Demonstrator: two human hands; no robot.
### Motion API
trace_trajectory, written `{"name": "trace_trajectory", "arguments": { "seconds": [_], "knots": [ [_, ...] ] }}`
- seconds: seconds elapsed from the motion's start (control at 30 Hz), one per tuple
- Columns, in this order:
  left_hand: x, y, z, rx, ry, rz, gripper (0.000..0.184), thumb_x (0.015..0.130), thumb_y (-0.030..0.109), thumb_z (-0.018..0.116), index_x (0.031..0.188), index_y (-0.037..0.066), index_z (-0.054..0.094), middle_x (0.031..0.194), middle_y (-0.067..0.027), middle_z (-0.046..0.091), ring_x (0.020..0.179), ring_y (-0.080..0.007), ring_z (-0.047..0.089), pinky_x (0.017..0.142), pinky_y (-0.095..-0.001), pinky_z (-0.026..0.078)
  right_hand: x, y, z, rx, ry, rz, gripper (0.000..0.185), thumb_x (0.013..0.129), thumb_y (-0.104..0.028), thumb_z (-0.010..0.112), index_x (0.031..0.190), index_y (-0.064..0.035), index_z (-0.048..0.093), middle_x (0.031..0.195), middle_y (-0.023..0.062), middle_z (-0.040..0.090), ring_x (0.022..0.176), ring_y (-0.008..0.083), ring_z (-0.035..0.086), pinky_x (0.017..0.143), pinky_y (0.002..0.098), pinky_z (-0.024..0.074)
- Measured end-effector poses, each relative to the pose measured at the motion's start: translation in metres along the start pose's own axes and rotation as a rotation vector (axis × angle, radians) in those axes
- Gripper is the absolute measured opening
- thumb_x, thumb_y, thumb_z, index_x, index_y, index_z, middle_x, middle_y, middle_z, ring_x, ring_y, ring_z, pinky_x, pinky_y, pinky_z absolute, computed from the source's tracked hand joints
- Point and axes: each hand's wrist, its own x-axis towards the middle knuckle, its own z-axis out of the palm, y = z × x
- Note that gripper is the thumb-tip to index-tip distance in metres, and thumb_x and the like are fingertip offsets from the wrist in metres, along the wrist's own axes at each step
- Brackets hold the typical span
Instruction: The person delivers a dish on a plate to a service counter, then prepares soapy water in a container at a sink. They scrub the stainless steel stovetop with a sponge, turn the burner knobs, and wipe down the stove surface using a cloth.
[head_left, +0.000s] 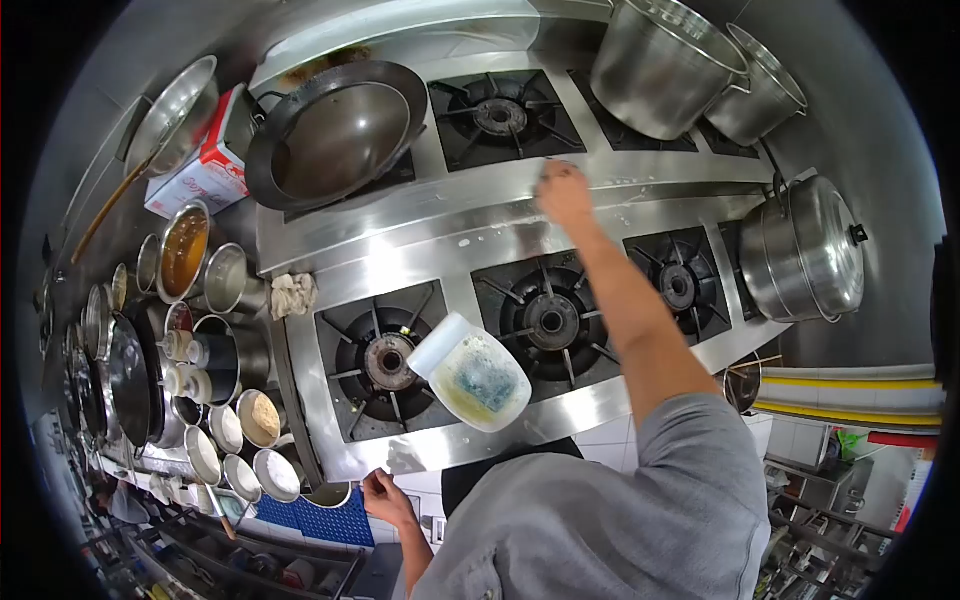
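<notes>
My right hand (566, 192) reaches across the stove to the raised steel ledge (640, 198) between the front and back burners. Its fingers are closed and blurred; a dark edge shows beneath them, but what they hold is unclear. Suds and wet spots lie on the ledge. My left hand (388, 499) hangs by the stove's front edge, fingers loosely bent, with nothing visible in it. A cut-open white plastic jug (440, 345) with cloudy liquid and something blue-green inside rests between the left front burner (390, 361) and the middle front burner (551, 320).
A large wok (345, 140) sits on the back left burner. Tall steel pots (665, 70) stand at the back right, and a lidded pot (803, 250) at the right. A crumpled cloth (293, 295) lies at the left edge, beside several bowls of ingredients and squeeze bottles.
</notes>
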Motion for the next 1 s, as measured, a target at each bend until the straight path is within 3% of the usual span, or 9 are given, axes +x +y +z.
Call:
{"name": "trace_trajectory", "arguments": {
  "seconds": [0.17, 0.27, 0.33, 0.4, 0.5, 0.6, 0.73, 0.9, 1.0],
  "knots": [
    [-0.005, 0.037, 0.038, -0.051, -0.290, 0.131, 0.025, 0.094, 0.020, 0.058, 0.097, -0.004, 0.066, 0.079, -0.0135, 0.068, 0.070, -0.0183, 0.065, 0.065, -0.0306, 0.051, -0.005, -0.140, 0.013, 0.160, 0.252, -0.242, 0.038, 0.087, -0.021, 0.048, 0.119, -0.0019, 0.055, 0.123, 0.0169, 0.059, 0.115, 0.0320, 0.055, 0.100, 0.0433, 0.0397],
    [0.004, 0.086, 0.052, -0.257, -0.507, 0.018, 0.043, 0.097, 0.033, 0.053, 0.119, -0.003, 0.059, 0.084, -0.0118, 0.069, 0.078, -0.0165, 0.063, 0.072, -0.0293, 0.051, -0.005, -0.102, 0.005, 0.154, 0.168, -0.342, 0.043, 0.086, -0.023, 0.050, 0.123, -0.0033, 0.052, 0.128, 0.0164, 0.056, 0.123, 0.0298, 0.050, 0.103, 0.0448, 0.0360],
    [0.004, 0.098, 0.053, -0.186, -0.558, 0.035, 0.050, 0.098, 0.041, 0.048, 0.119, -0.003, 0.059, 0.087, -0.0122, 0.068, 0.078, -0.0173, 0.064, 0.069, -0.0288, 0.051, -0.005, -0.034, -0.001, 0.201, 0.041, -0.222, 0.048, 0.084, -0.025, 0.051, 0.128, -0.0042, 0.050, 0.133, 0.0163, 0.053, 0.126, 0.0284, 0.048, 0.104, 0.0459, 0.0339],
    [0.004, 0.106, 0.055, -0.115, -0.606, 0.075, 0.057, 0.098, 0.048, 0.044, 0.120, -0.003, 0.059, 0.091, -0.0136, 0.069, 0.078, -0.0186, 0.065, 0.067, -0.0288, 0.051, -0.009, 0.035, -0.001, -0.021, 0.164, -0.135, 0.052, 0.084, -0.027, 0.053, 0.130, -0.0037, 0.049, 0.133, 0.0143, 0.052, 0.123, 0.0274, 0.050, 0.102, 0.0452, 0.0372],
    [0.000, 0.107, 0.060, -0.184, -0.672, -0.032, 0.056, 0.097, 0.046, 0.049, 0.117, -0.005, 0.060, 0.086, -0.0138, 0.069, 0.073, -0.0171, 0.064, 0.066, -0.0283, 0.050, -0.006, 0.030, -0.024, -0.012, 0.026, 0.244, 0.051, 0.082, -0.025, 0.055, 0.126, -0.0004, 0.051, 0.128, 0.0192, 0.053, 0.114, 0.0308, 0.054, 0.098, 0.0451, 0.0403],
    [0.002, 0.109, 0.076, -0.214, -0.756, -0.103, 0.061, 0.096, 0.053, 0.044, 0.103, -0.005, 0.062, 0.080, -0.0141, 0.066, 0.067, -0.0193, 0.065, 0.058, -0.0301, 0.051, -0.016, -0.053, 0.009, 0.037, 0.199, 0.026, 0.050, 0.081, -0.016, 0.051, 0.124, 0.0103, 0.049, 0.125, 0.0285, 0.053, 0.117, 0.0392, 0.052, 0.102, 0.0479, 0.0383],
    [0.015, 0.118, 0.091, -0.116, -0.874, -0.083, 0.042, 0.095, 0.037, 0.055, 0.083, -0.003, 0.056, 0.067, -0.0104, 0.061, 0.053, -0.0154, 0.061, 0.048, -0.0245, 0.048, -0.029, -0.074, -0.015, 0.353, 0.149, -0.094, 0.042, 0.088, -0.019, 0.048, 0.123, 0.0015, 0.055, 0.121, 0.0173, 0.060, 0.112, 0.0341, 0.056, 0.099, 0.0450, 0.0419],
    [0.030, 0.125, 0.103, -0.117, -0.999, -0.145, 0.033, 0.091, 0.024, 0.050, 0.101, -0.008, 0.054, 0.075, -0.0172, 0.063, 0.054, -0.0214, 0.064, 0.045, -0.0300, 0.051, -0.136, -0.072, -0.140, 0.951, 0.142, 0.074, 0.033, 0.085, -0.011, 0.052, 0.116, -0.0056, 0.062, 0.093, 0.0248, 0.065, 0.086, 0.0420, 0.063, 0.078, 0.0492, 0.0515],
    [0.035, 0.118, 0.107, -0.120, -1.041, -0.157, 0.036, 0.091, 0.024, 0.049, 0.104, -0.009, 0.053, 0.076, -0.0193, 0.063, 0.054, -0.0240, 0.065, 0.045, -0.0316, 0.052, -0.223, -0.103, -0.160, 1.013, 0.085, 0.009, 0.033, 0.081, -0.009, 0.055, 0.112, -0.0062, 0.067, 0.089, 0.0223, 0.067, 0.070, 0.0389, 0.065, 0.069, 0.0453, 0.0535]
  ]
}}
